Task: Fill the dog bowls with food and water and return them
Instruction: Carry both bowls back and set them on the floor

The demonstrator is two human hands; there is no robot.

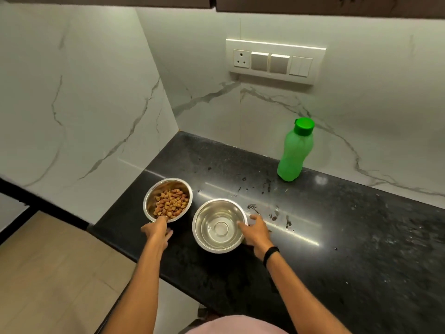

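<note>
Head view: both hands on two steel bowls at the counter's near edge

A green bottle stands upright and capped by the marble wall, well behind the bowls. A switch plate is on the wall above. Wet smears lie between bottle and bowls.

On the black counter, the food bowl holds brown kibble. Just beside it sits the water bowl, shiny inside; water is hard to make out. Both are round and sit mouth up.

The left hand pinches the food bowl's near rim. The right hand, with a black wristband, grips the water bowl's right rim, thumb over the edge.
</note>
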